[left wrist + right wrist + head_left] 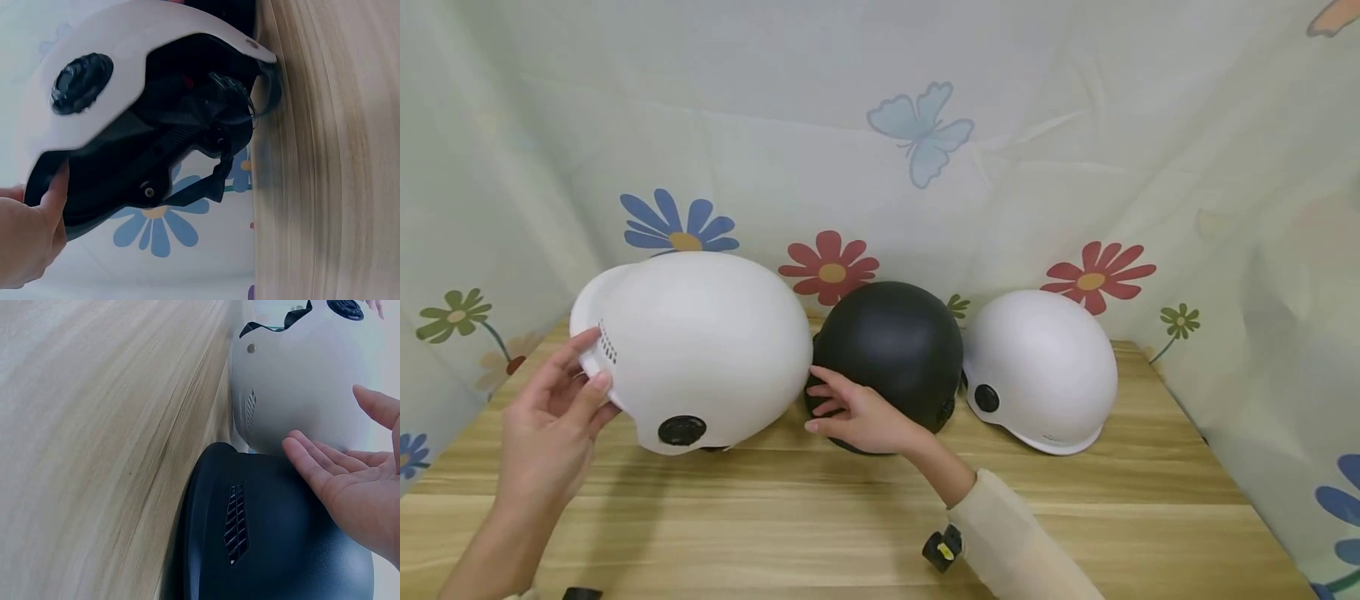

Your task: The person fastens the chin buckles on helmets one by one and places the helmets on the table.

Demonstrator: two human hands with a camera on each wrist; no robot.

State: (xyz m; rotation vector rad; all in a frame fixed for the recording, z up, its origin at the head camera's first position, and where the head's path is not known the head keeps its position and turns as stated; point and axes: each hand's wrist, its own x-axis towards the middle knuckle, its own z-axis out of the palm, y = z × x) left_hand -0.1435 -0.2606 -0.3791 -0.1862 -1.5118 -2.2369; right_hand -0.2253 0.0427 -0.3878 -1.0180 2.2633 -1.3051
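left hand [553, 408] grips smooth white helmet [700, 346] | right hand [857, 412] flat, matte black helmet [891, 346]

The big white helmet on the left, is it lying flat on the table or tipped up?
Tipped up. The left hand lifts the big white helmet by its brim, so only the back edge touches the table.

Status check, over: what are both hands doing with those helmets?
Left hand grips large white helmet at its brim. Right hand open, at its rear. Black helmet right beside.
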